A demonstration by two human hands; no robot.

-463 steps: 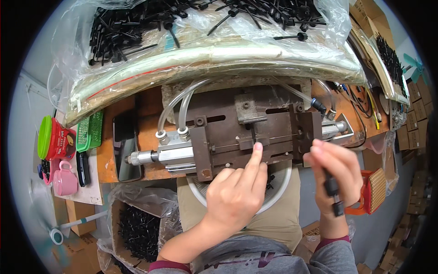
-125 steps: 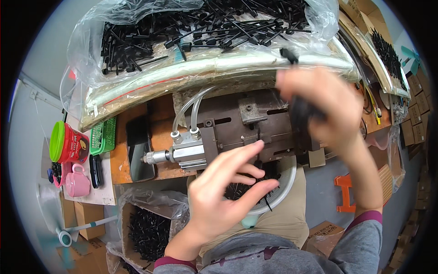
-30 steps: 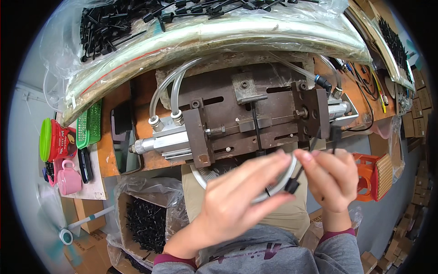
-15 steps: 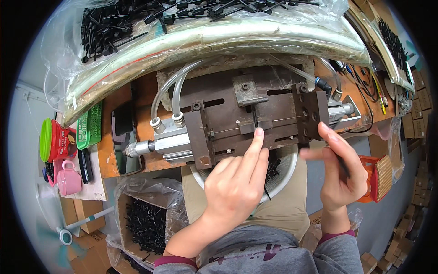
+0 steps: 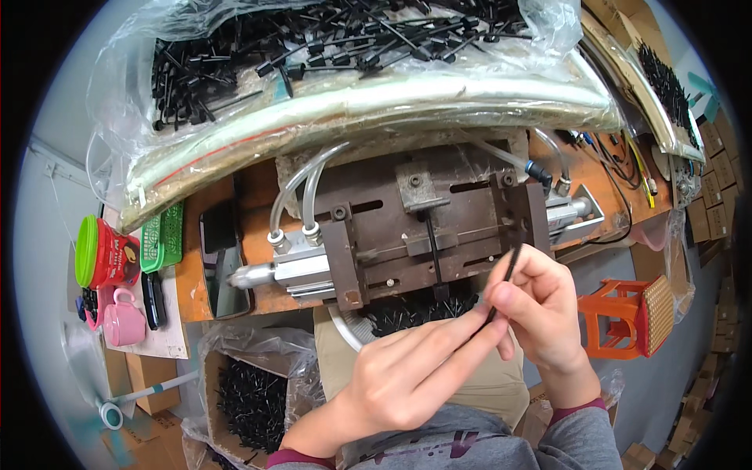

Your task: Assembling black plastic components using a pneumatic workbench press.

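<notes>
One slender black strip leans between a worker's right hand and left hand, just off the near edge of the table. The right thumb and fingers pinch it, one end pointing up; the left fingers lie together at its lower part, though whether they grip it cannot be told. The step in hand appears to be settling the hold on this piece; the next move seems to call for a firm pinch by one hand and a clean release by the other. Thin and dark, the strip has its lower end hidden. A second strip lies across the brown metal fixture, its blocky head past the fixture's near edge.
</notes>
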